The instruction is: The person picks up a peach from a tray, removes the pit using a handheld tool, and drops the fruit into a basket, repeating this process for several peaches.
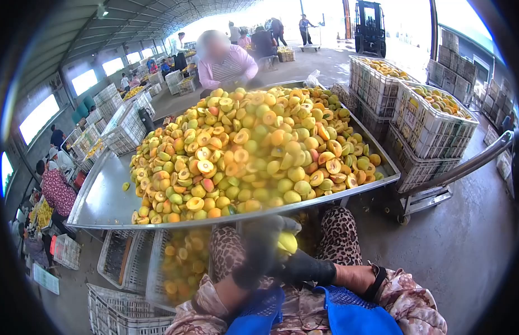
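Observation:
My left hand (259, 245), in a dark glove and blurred, reaches in from the lower left with its fingers curled over a yellow peach (287, 242). My right hand (305, 268), also dark-gloved, closes around the same fruit from below and the right. Both hands are close together above my lap, just in front of the table edge. The fingertips are partly hidden, and whether a small tool is held cannot be made out. On the metal table (106, 192) ahead lies a large heap of peaches (203, 166), many halved, some showing reddish pit hollows.
Below the table at left, a white crate (156, 262) holds peach pieces; another crate (125, 312) stands nearer. Stacked crates (432, 123) of fruit and a cart handle (466, 164) are at right. A person in pink (229, 64) sits across. A forklift (370, 28) stands behind.

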Available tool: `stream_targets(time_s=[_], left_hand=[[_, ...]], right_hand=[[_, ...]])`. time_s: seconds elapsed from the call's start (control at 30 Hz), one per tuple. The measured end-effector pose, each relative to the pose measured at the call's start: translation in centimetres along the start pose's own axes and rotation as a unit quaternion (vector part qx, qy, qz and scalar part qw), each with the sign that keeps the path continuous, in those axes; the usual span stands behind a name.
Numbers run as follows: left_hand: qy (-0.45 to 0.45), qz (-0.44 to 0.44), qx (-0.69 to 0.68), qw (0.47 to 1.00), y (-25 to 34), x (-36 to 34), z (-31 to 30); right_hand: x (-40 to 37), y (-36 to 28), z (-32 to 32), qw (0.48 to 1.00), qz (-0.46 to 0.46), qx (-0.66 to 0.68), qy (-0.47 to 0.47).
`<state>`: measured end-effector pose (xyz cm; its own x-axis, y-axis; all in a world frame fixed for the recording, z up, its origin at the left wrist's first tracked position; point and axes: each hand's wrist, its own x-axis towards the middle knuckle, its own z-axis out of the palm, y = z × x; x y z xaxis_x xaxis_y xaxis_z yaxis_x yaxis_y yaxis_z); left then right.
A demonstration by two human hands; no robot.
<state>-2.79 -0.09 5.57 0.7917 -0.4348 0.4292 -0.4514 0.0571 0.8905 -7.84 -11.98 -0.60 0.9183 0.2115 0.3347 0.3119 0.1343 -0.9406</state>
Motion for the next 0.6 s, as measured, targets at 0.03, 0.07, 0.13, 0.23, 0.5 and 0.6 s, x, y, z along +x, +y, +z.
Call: stream_targets(time_s=[0.03,0.07,0.13,0.23,0.5,0.6], left_hand=[[-0.009,-0.023,0.007,1.0,-0.1,0.0,-0.3],[-0.001,0.027,0.05,0.998,-0.7,-0.1,0.0],[0.025,0.153,0.172,0.973,-1.2,-0.9,1.0],[0.028,0.158,0.188,0.969,-2.7,-1.2,1.6],[0.007,0.132,0.26,0.956,-10.7,-1.9,2.9],[-0.051,0.083,0.277,0.956,-10.9,0.5,4.6]], right_hand=[[0.1,0.6,-0.2,1.0,-0.008,-0.017,-0.009],[-0.2,1.6,-0.1,0.999,-0.01,-0.029,-0.018],[-0.6,7.7,-0.6,0.999,-0.014,-0.037,0.004],[-1.5,8.6,-0.7,0.986,0.145,-0.046,-0.065],[-3.6,13.1,-5.2,0.96,0.142,-0.222,-0.099],[-3.6,12.6,-6.2,0.986,0.162,-0.005,-0.04]])
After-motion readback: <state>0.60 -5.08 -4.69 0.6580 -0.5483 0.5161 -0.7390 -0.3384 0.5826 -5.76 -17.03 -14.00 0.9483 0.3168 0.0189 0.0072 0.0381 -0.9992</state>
